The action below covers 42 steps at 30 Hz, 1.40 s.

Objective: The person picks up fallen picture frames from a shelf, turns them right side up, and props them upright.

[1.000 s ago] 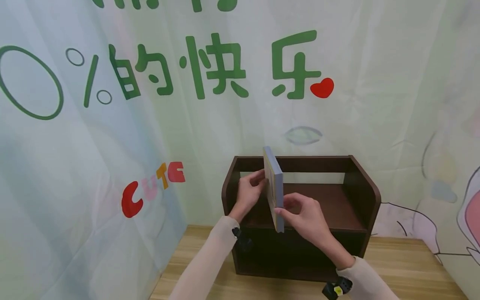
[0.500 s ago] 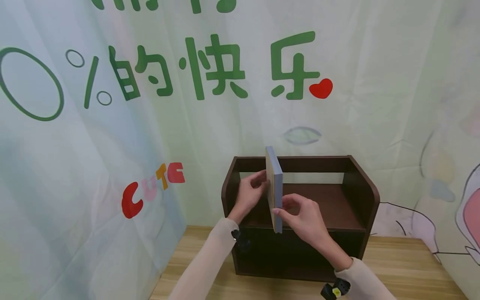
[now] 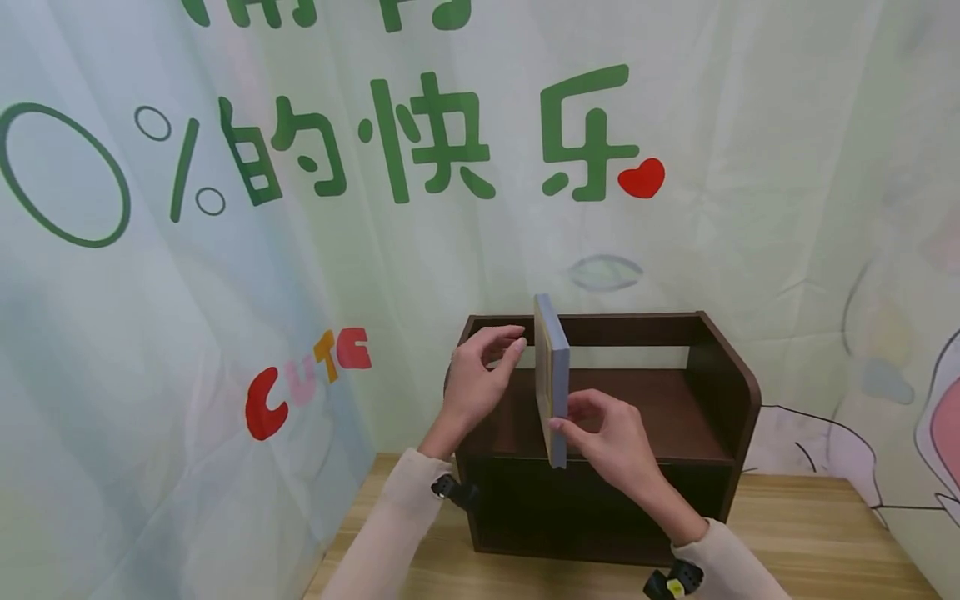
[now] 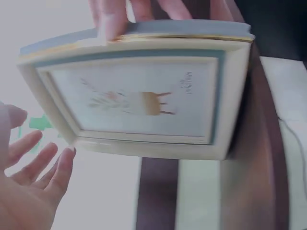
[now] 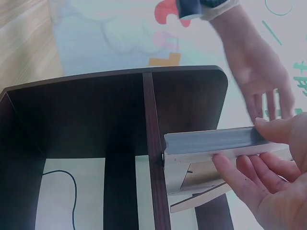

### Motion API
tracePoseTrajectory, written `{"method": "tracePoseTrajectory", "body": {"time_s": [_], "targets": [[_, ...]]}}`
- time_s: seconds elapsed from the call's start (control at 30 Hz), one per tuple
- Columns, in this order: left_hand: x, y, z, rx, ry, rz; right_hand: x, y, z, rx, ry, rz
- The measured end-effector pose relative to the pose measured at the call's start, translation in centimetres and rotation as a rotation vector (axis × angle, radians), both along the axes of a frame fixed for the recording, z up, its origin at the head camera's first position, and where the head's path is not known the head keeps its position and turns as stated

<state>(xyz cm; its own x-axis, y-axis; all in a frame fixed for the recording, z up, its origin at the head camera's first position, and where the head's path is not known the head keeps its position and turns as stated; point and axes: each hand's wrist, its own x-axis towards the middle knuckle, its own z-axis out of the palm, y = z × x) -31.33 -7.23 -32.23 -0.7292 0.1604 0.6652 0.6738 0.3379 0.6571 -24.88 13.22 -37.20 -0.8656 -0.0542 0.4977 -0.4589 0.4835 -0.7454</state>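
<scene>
My right hand (image 3: 611,429) pinches a picture frame (image 3: 560,400) by its near edge, thumb on one side and fingers on the other. The frame stands upright, edge towards me, at the upper board of a dark brown shelf (image 3: 723,392). In the left wrist view its cream border surrounds a picture (image 4: 139,98) of a plant in a legged pot. From its back a support flap (image 5: 199,199) sticks out, as the right wrist view shows. To the left of the frame is my left hand (image 3: 476,379), fingers loosely bent, holding nothing, fingertips close to the frame's far upper part.
The shelf stands on a wooden table (image 3: 810,525), with raised side panels and a back rail (image 3: 630,327) around its upper board. Behind it hangs a printed curtain (image 3: 750,208) with green characters. A thin dark cable (image 5: 72,184) shows past the shelf.
My left hand has come away from the picture frame, moving left and slightly up, its fingers loosening. The right hand keeps its hold, and the frame has barely moved.
</scene>
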Motion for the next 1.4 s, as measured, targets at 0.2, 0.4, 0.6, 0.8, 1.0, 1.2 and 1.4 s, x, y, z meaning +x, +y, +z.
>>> {"method": "tracePoseTrajectory", "body": {"time_s": [0.2, 0.4, 0.6, 0.8, 1.0, 1.2, 1.4], "targets": [[1.2, -0.4, 2.0, -0.179, 0.204, -0.055, -0.1, 0.1, -0.1, -0.017, -0.001, 0.016], [1.3, -0.5, 3.0, -0.374, 0.352, -0.077, -0.2, -0.1, -0.2, -0.024, 0.017, 0.026], [1.1, 0.3, 3.0, -0.402, 0.37, -0.185, -0.2, 0.0, -0.1, -0.026, 0.032, 0.054], [1.1, 0.6, 2.6, -0.398, 0.391, -0.166, -0.8, 1.3, -0.6, -0.026, 0.065, 0.085], [1.0, 0.7, 2.6, -0.388, 0.42, -0.167, -2.9, 2.4, -1.2, 0.027, 0.162, -0.01], [0.9, 0.5, 2.2, -0.363, 0.425, -0.167, -5.1, 1.4, -2.1, 0.182, 0.138, -0.037], [0.9, 0.5, 2.1, -0.349, 0.434, -0.181, -6.3, 0.3, -2.5, 0.266, 0.111, -0.075]]}}
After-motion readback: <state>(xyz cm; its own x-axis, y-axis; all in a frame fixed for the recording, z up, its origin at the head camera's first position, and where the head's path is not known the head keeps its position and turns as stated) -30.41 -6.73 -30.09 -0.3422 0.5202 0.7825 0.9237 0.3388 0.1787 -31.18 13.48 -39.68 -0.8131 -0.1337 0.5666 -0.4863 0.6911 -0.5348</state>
